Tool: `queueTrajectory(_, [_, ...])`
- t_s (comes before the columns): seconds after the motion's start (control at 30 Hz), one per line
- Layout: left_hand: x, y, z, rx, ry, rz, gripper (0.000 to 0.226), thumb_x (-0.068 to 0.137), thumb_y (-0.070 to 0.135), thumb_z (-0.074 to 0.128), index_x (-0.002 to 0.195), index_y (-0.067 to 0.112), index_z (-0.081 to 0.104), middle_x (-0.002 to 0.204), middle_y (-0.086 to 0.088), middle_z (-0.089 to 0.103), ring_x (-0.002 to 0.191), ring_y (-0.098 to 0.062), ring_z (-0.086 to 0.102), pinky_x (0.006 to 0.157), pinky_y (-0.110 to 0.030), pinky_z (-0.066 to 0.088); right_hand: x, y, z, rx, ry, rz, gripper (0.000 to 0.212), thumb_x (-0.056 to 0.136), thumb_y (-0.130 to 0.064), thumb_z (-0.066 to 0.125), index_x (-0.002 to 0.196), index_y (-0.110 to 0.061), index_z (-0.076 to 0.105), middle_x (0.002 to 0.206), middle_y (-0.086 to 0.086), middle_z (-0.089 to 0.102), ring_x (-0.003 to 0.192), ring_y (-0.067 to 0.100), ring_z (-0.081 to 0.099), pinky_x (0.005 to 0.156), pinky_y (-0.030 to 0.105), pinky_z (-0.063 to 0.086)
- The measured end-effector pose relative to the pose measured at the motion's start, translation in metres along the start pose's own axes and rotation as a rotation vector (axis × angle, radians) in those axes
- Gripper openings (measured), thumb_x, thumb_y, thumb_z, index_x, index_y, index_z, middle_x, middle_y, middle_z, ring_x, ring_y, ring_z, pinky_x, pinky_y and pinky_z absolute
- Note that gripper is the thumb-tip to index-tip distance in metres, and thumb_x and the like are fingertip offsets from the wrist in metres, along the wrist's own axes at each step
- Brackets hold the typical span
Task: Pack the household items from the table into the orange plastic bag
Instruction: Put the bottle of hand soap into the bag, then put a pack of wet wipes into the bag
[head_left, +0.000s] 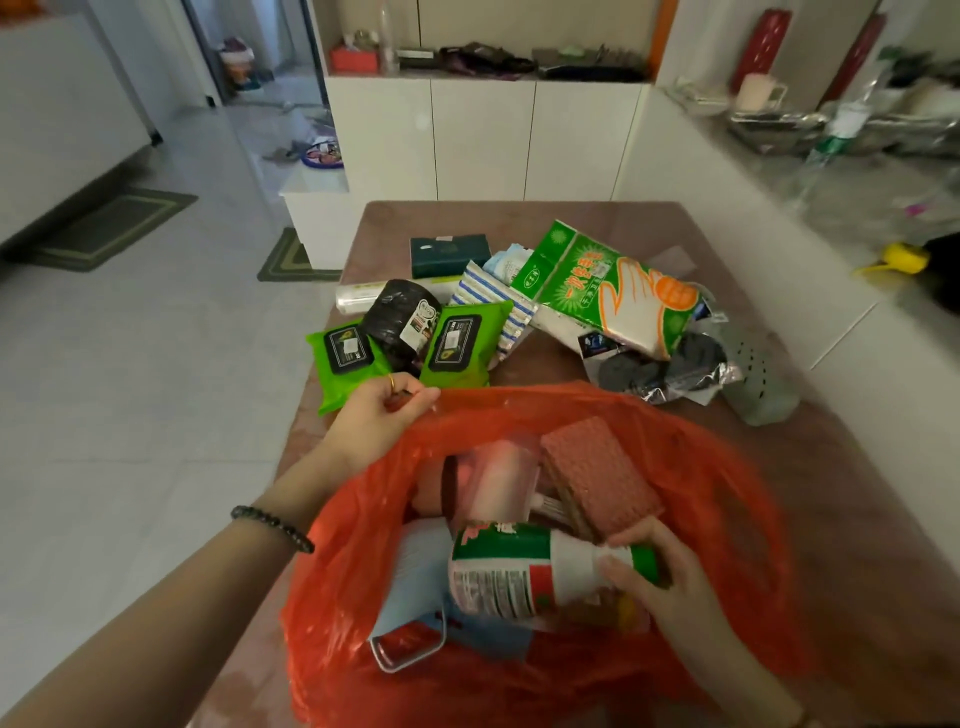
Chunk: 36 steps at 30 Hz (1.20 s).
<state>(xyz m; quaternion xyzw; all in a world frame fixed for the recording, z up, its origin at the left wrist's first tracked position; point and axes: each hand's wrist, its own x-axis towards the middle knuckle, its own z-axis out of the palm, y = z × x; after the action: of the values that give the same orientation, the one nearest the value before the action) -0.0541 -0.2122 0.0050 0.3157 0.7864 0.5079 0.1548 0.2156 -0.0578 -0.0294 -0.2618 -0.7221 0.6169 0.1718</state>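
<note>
The orange plastic bag (727, 483) lies open on the near part of the brown table (613, 218). My left hand (376, 418) pinches the bag's far left rim and holds it up. My right hand (660, 577) grips a white bottle with a green cap (509, 571) inside the bag's mouth. A pink sponge (597, 475), a clear container (493, 478) and a blue item with a wire handle (415, 587) lie in the bag. Beyond it on the table are two green wipe packs (457, 345), a black roll (400, 317) and a green glove pack (613, 286).
Also on the table: a dark green box (449, 254), a striped cloth (493, 296), a white roll (356, 299), steel scourers in foil (665, 369) and a grey perforated piece (753, 374). White cabinets (483, 140) stand behind; a counter (831, 182) runs along the right.
</note>
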Motion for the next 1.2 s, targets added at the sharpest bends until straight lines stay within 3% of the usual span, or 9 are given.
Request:
queueTrajectory(0.13, [-0.005, -0.002, -0.005, -0.015, -0.008, 0.025, 0.025, 0.087, 0.016, 0.059, 0.063, 0.024, 0.060, 0.054, 0.018, 0.064, 0.053, 0.007, 0.054, 0.056, -0.005, 0.039, -0.004, 0.024, 0.005, -0.144, -0.037, 0.003, 0.040, 0.051, -0.060, 0.077, 0.070, -0.030, 0.059, 0.080, 0.005, 0.063, 0.066, 0.002, 0.056, 0.061, 0.017, 0.043])
queueTrajectory(0.27, [-0.008, -0.007, -0.009, 0.004, -0.017, 0.021, 0.023, 0.087, 0.019, 0.060, 0.064, 0.023, 0.061, 0.055, 0.012, 0.060, 0.053, 0.005, 0.051, 0.056, -0.008, 0.039, 0.003, 0.027, 0.008, -0.232, 0.003, 0.033, 0.028, 0.073, -0.012, 0.075, 0.077, -0.031, 0.056, 0.077, 0.000, 0.063, 0.070, 0.006, 0.059, 0.066, 0.028, 0.047])
queueTrajectory(0.43, [-0.009, -0.012, -0.011, 0.050, -0.009, -0.001, 0.022, 0.087, 0.020, 0.059, 0.065, 0.021, 0.059, 0.052, 0.012, 0.057, 0.052, 0.004, 0.049, 0.054, -0.007, 0.038, 0.009, 0.026, 0.013, -0.589, -0.142, -0.078, 0.017, 0.084, -0.025, 0.064, 0.082, -0.038, 0.053, 0.087, -0.019, 0.058, 0.087, 0.001, 0.053, 0.074, 0.015, 0.037])
queueTrajectory(0.57, [-0.008, -0.016, -0.013, 0.144, -0.036, -0.012, 0.022, 0.087, 0.020, 0.060, 0.066, 0.024, 0.058, 0.060, 0.006, 0.058, 0.052, 0.004, 0.051, 0.055, -0.010, 0.040, 0.012, 0.016, 0.022, -0.911, -0.099, -0.283, 0.018, 0.073, -0.020, 0.070, 0.090, -0.025, 0.065, 0.098, -0.009, 0.062, 0.095, 0.015, 0.059, 0.081, 0.023, 0.042])
queueTrajectory(0.8, [0.018, -0.020, -0.016, 0.254, -0.003, -0.115, 0.012, 0.086, 0.028, 0.060, 0.076, 0.028, 0.056, 0.065, 0.006, 0.059, 0.058, -0.003, 0.055, 0.062, -0.019, 0.044, 0.090, -0.080, 0.040, -0.240, 0.054, -0.234, 0.021, 0.079, -0.003, 0.067, 0.090, -0.019, 0.063, 0.091, -0.003, 0.066, 0.080, 0.007, 0.063, 0.071, 0.005, 0.046])
queueTrajectory(0.9, [0.039, -0.012, -0.011, 0.247, 0.048, -0.150, 0.012, 0.087, 0.028, 0.059, 0.095, 0.020, 0.057, 0.068, 0.007, 0.057, 0.059, -0.006, 0.053, 0.056, -0.019, 0.040, 0.148, -0.096, 0.062, -0.184, 0.013, -0.095, 0.035, 0.081, -0.014, 0.068, 0.113, -0.013, 0.056, 0.104, -0.001, 0.059, 0.089, 0.012, 0.060, 0.070, 0.010, 0.047])
queueTrajectory(1.0, [0.064, -0.011, -0.002, 0.208, 0.083, -0.199, 0.032, 0.087, 0.029, 0.059, 0.115, 0.015, 0.054, 0.094, 0.000, 0.060, 0.083, -0.018, 0.057, 0.075, -0.025, 0.042, 0.203, -0.092, 0.094, -0.213, -0.058, 0.085, 0.056, 0.080, -0.024, 0.069, 0.129, -0.009, 0.044, 0.111, 0.001, 0.050, 0.101, 0.016, 0.054, 0.079, 0.025, 0.046])
queueTrajectory(1.1, [0.090, -0.013, 0.008, 0.063, 0.063, -0.338, 0.047, 0.089, 0.029, 0.056, 0.131, 0.012, 0.043, 0.123, -0.010, 0.057, 0.112, -0.025, 0.055, 0.100, -0.034, 0.042, 0.247, -0.074, 0.125, -0.224, -0.047, 0.222, 0.053, 0.078, -0.026, 0.071, 0.121, -0.006, 0.049, 0.116, 0.005, 0.057, 0.111, 0.022, 0.057, 0.092, 0.036, 0.049])
queueTrajectory(1.2, [0.107, -0.021, 0.019, -0.055, 0.020, -0.500, 0.054, 0.092, 0.028, 0.051, 0.139, 0.010, 0.034, 0.136, -0.017, 0.049, 0.117, -0.029, 0.053, 0.098, -0.033, 0.046, 0.268, -0.055, 0.142, -0.178, -0.065, 0.360, 0.042, 0.080, -0.027, 0.069, 0.114, -0.005, 0.057, 0.120, 0.012, 0.062, 0.110, 0.026, 0.060, 0.094, 0.036, 0.049])
